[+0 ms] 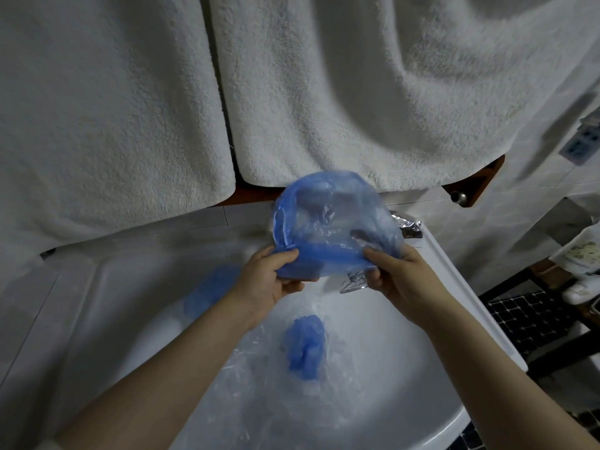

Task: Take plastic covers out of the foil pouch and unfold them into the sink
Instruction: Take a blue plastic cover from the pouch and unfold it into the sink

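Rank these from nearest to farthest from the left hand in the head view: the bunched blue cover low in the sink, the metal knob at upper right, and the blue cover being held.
1. Held blue cover: gripped by the left hand itself, above the sink.
2. Bunched blue cover: down in the basin, just right of the left forearm.
3. Metal knob: far upper right, under the towels.

Sitting below the hanging towels: a white sink, its rim running down the right side. Lying in the basin: a bunched blue cover near the middle, resting on crinkled clear plastic spreading across the bowl. Lying toward the basin's left slope, partly hidden behind a forearm: another blue cover, blurred. Resting on the far right rim, against the wall: a crumpled piece of silver foil.
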Action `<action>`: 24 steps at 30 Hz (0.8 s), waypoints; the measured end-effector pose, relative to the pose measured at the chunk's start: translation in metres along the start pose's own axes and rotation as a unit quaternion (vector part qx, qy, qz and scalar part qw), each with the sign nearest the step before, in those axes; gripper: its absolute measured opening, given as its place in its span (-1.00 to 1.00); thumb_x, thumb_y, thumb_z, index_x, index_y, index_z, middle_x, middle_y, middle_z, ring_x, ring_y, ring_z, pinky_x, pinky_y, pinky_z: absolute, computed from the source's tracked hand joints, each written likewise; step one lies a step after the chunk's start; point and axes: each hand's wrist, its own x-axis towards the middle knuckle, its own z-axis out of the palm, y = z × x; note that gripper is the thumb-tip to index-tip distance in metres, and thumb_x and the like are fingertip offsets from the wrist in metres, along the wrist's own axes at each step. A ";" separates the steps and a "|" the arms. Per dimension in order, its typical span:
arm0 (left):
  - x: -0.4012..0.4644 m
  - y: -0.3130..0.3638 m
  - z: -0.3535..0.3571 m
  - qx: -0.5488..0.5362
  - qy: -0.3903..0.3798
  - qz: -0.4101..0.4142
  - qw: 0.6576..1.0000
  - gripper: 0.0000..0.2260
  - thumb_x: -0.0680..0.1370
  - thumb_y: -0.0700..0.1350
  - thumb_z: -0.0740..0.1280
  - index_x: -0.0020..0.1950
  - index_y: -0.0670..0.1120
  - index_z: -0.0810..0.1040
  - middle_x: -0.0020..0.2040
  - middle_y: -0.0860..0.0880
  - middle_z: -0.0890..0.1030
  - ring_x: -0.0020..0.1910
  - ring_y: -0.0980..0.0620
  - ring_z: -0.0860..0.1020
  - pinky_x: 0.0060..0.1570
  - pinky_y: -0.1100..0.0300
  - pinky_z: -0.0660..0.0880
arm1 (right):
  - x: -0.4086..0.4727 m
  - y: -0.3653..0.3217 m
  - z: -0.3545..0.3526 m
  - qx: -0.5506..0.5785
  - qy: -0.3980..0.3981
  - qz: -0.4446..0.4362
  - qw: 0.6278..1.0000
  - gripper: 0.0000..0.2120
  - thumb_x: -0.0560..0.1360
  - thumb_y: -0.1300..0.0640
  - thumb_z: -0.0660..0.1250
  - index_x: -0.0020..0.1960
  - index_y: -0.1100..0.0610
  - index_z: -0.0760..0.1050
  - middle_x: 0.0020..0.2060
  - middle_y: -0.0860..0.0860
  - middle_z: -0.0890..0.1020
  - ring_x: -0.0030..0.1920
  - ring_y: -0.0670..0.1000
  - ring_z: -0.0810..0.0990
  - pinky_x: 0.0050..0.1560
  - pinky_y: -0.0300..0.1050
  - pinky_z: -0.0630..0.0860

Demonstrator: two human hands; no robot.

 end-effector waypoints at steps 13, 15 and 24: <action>-0.003 0.021 -0.022 0.088 -0.168 0.005 0.982 -0.66 0.32 -0.14 0.08 -0.44 -0.16 0.63 -0.40 -0.05 0.60 -0.40 0.09 0.53 -0.35 0.30 0.50 | 0.010 -0.013 -0.033 -0.068 -0.220 -0.102 0.968 -0.64 0.12 -0.15 0.47 -0.32 0.15 0.67 -0.34 0.09 0.66 -0.33 0.03 0.63 -0.26 -0.22 0.57; -0.005 0.026 -0.017 0.218 -0.142 0.036 0.965 -0.58 0.51 -0.03 0.14 -0.45 -0.14 0.58 -0.45 0.03 0.54 -0.40 0.13 0.48 -0.37 0.36 0.44 | 0.009 -0.018 -0.035 -0.095 -0.224 -0.072 0.967 -0.55 0.15 -0.22 0.42 -0.31 0.19 0.66 -0.32 0.11 0.67 -0.28 0.04 0.63 -0.20 -0.22 0.55; -0.005 0.010 -0.006 0.508 -0.020 0.236 0.828 -0.83 0.36 -0.17 0.52 -0.29 -0.03 0.53 -0.42 0.15 0.46 -0.42 0.29 0.43 -0.38 0.44 0.31 | 0.019 -0.010 0.008 -0.574 0.162 -0.211 0.775 -0.76 0.53 0.00 0.26 -0.17 0.17 0.49 -0.26 0.10 0.57 -0.16 0.14 0.49 -0.19 -0.07 0.28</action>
